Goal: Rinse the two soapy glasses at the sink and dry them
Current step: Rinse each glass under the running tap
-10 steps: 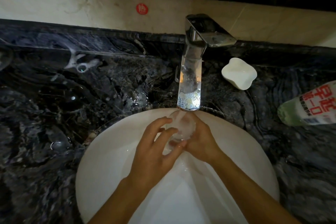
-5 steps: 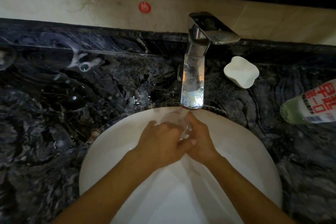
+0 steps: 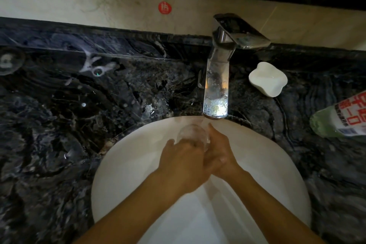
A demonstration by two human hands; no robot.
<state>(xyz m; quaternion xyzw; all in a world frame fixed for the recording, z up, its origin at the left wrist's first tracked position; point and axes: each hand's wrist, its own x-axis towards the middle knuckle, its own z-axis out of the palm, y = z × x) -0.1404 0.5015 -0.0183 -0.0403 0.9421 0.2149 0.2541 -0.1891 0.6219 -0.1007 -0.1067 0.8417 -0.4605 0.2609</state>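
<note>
Currently glass [image 3: 191, 132] sits just below tap [image 3: 217, 85] spout, over basin [image 3: 138, 164], with the water stream running onto it; contents not discernible. Left hand [image 3: 184, 164] fingers curled round glass, right hand [image 3: 219, 150] fingers wrapped on its other side, both gripping. Greenish bottle [image 3: 340, 118] with red-lettered label lies far right of tap; white dish [image 3: 267, 79] just right of tap. Versus 1.0 s ago: left fingers were spread, now closed across glass. Counter [image 3: 59, 124] dark veined stone, wet left of tap; beige wall with red sticker [image 3: 165, 7] behind tap
</note>
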